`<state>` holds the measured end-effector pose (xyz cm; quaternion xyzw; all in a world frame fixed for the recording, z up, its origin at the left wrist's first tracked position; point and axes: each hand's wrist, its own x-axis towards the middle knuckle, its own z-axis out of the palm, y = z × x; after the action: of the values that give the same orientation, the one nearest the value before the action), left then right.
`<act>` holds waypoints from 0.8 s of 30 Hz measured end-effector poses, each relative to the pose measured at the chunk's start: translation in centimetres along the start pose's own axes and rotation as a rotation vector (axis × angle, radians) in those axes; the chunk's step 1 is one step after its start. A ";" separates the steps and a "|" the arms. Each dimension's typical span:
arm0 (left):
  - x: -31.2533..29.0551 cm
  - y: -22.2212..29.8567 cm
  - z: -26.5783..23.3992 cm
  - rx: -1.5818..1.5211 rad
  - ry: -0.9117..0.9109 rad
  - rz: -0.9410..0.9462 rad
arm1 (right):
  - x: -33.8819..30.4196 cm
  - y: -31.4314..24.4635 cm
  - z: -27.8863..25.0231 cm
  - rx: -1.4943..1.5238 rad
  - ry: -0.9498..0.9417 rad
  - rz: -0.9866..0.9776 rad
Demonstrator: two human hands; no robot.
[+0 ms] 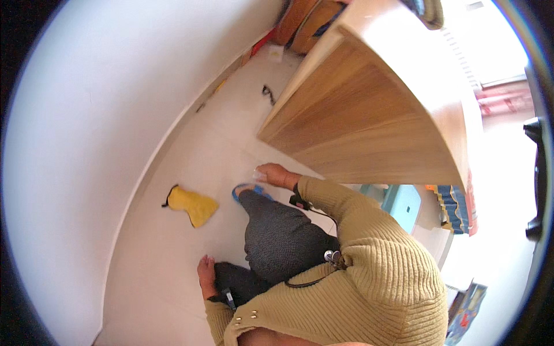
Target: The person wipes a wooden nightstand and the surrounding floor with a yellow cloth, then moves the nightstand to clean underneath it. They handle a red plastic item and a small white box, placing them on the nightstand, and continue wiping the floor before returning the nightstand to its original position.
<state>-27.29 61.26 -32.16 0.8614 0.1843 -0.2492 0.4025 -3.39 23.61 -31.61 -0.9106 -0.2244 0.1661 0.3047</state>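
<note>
My right hand (276, 175) is out in front of my knee, its fingers closed round a small whitish thing (259, 175) too blurred to name. Below it, a blue slipper (262, 192) is on my foot. At the lower left, my left hand (206, 271) hangs beside my dark trouser leg, over the floor. Its fingers are too foreshortened to read, and I see nothing in it. A yellow cloth item (195, 206) with black trim lies on the pale floor, apart from both hands.
A white wall (104, 109) curves along the left. The wooden side panel of a cabinet (369, 115) stands close beyond my right hand. A black cord-like thing (268, 94) lies on the floor ahead. A light-blue plastic stool (402, 206) is by my right arm.
</note>
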 end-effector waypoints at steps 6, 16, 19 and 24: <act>2.7 -3.5 2.5 -0.210 0.028 0.008 | -5.1 -15.2 -17.7 -0.014 0.307 0.024; 3.1 -3.8 3.2 -0.083 0.174 0.209 | -17.3 -24.8 -39.8 -0.254 0.993 0.226; 3.1 -3.5 3.4 -0.068 0.212 0.244 | -17.5 -20.0 -44.4 -0.346 1.027 0.515; 2.4 -3.2 3.2 -0.088 0.264 0.226 | -17.9 -12.3 -45.6 -0.311 0.942 0.638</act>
<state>-27.90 61.04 -37.25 0.8834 0.1482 -0.0789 0.4376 -2.24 1.36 13.72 -0.9427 0.1985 -0.2076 0.1696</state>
